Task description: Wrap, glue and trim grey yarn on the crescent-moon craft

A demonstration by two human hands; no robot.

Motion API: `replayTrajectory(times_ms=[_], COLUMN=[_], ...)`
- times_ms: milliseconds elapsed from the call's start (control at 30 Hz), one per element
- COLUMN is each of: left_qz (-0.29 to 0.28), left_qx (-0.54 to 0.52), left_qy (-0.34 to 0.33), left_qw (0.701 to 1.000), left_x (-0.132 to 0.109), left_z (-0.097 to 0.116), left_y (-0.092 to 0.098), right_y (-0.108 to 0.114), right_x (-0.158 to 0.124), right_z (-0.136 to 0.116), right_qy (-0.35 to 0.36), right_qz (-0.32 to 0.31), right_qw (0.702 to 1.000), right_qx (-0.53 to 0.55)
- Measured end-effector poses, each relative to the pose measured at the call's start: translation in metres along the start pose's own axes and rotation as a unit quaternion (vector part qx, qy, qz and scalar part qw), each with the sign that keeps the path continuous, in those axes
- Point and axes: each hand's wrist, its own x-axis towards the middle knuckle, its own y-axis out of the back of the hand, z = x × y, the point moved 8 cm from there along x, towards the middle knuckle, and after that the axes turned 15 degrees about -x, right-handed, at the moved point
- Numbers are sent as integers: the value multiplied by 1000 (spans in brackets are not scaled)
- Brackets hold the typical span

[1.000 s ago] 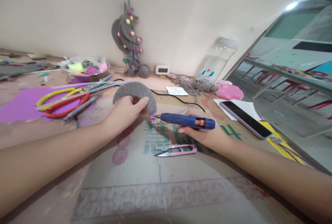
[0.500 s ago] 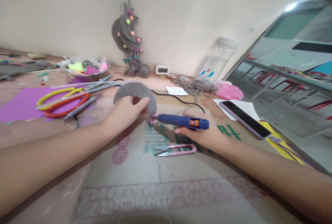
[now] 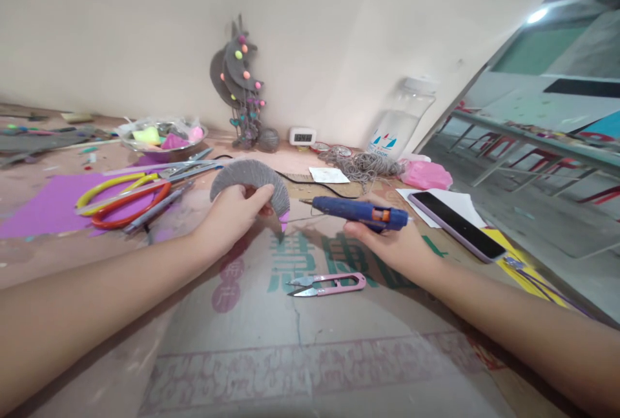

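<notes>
A grey yarn-wrapped crescent [image 3: 252, 176] with a purple tip at its right end is pinched in my left hand [image 3: 239, 208]. Fingers of my right hand [image 3: 387, 230] wrap round a blue glue gun [image 3: 358, 210], whose nozzle points left and stands a little apart from the crescent. A thin strand hangs near the nozzle. Below the glue gun, pink-handled thread snips [image 3: 334, 283] lie with their blades apart on the printed cardboard [image 3: 232, 353].
Scissors with yellow and red handles [image 3: 130, 201] lie left on purple sheet [image 3: 48, 205], before a metal bowl [image 3: 162, 137]. Behind are a hanging ornament [image 3: 242, 75], timer [image 3: 303, 136], grey yarn [image 3: 368, 167] and bottle [image 3: 400, 121]. A phone [image 3: 455, 224] lies right.
My right hand has drawn the glue gun right and slightly up, and its nozzle has left the crescent's purple tip. My left hand still grips the crescent.
</notes>
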Motion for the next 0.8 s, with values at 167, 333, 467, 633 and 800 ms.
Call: replayTrajectory(times_ms=[167, 333, 467, 633, 800], left_qz=[-9, -42, -48, -28, -22], left_qx=[-20, -49, -32, -7, -15], left_qy=[0, -8, -15, 18, 28], left_qw=[1000, 998, 998, 999, 999], left_x=[3, 4, 3, 5, 5], left_z=[-5, -8, -7, -10, -12], left_y=[-2, -8, -8, -6, -6], right_y=[27, 53, 54, 15, 3], right_x=[11, 43, 79, 107, 108], right_z=[6, 26, 51, 97, 120], right_qy=[-11, -38, -72, -125, -139], right_qz=[56, 98, 106, 18, 10], right_qw=[996, 990, 991, 986, 984], right_qx=[70, 97, -24, -111, -109])
